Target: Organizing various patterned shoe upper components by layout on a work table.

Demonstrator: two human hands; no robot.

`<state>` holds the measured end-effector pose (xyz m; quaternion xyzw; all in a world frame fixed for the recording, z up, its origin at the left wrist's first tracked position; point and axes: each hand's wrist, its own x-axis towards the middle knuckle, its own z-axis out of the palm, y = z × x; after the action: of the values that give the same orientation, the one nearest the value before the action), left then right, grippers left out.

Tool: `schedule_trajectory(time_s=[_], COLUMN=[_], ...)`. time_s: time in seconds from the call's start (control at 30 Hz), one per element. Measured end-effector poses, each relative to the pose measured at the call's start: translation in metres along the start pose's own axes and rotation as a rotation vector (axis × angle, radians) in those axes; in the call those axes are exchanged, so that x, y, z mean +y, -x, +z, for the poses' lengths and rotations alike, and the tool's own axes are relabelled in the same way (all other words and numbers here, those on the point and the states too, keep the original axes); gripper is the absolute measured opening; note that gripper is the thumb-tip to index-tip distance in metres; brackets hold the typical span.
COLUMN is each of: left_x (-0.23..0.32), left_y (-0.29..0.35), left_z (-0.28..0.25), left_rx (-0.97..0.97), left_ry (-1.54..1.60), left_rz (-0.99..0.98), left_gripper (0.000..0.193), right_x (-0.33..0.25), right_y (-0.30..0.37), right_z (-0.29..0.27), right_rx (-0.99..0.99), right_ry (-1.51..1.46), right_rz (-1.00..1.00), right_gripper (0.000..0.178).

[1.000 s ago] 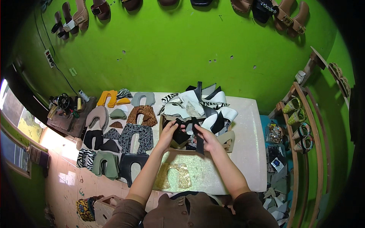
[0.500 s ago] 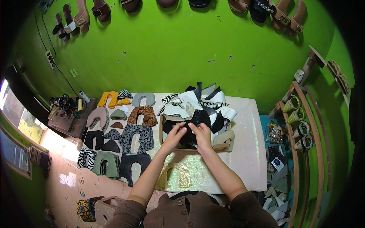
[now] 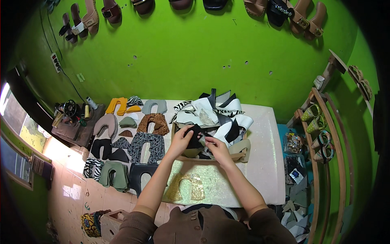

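My left hand (image 3: 181, 138) and my right hand (image 3: 215, 145) meet over an open cardboard box (image 3: 211, 157) on the white table (image 3: 264, 162). Both pinch a black shoe-upper piece (image 3: 197, 135) at the box's left side. The box is heaped with several cut pieces (image 3: 221, 116) in white, black and zebra print. A gold glitter piece (image 3: 185, 188) lies flat on the table just in front of the box, between my forearms.
Rows of cut upper pieces (image 3: 134, 138) in orange, grey, leopard, black and green cover the table's left half. A sewing machine (image 3: 71, 112) stands at far left. Sandals (image 3: 87, 18) hang on the green wall. A wooden rack with shoes (image 3: 319, 130) stands at right.
My hands have moved up from the box's front edge into the heap and now hold the black piece higher, toward the box's left side.
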<state>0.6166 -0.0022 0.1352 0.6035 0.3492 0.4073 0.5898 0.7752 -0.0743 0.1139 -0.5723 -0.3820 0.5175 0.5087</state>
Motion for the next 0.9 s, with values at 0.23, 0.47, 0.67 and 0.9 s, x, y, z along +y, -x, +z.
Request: schedule_trajectory(time_s=[0.23,0.47,0.67,0.9], left_x=[0.037,0.048,0.024,0.018], left_y=[-0.003,-0.001,0.014,0.037], left_z=[-0.008,-0.007,-0.024,-0.054], left_rx=[-0.387,-0.522,-0.463,-0.216], left_ry=[-0.373,-0.510,-0.330,-0.065], left_rz=[0.036,0.119,-0.047,-0.306], left_gripper=[0.022,0.022,0.021,0.023], right_x=[-0.041,-0.031,-0.012,0.000], right_y=[0.009,-0.001,0.002,0.004], right_z=[-0.023,-0.036,-0.029,0.009], right_rx=[-0.076,-0.583,-0.660,-0.593], right_ry=[0.567,0.206,-0.008,-0.084], right_rz=[-0.613,-0.209,-0.085,0.075], right_gripper=[0.035,0.042,0.038,0.056])
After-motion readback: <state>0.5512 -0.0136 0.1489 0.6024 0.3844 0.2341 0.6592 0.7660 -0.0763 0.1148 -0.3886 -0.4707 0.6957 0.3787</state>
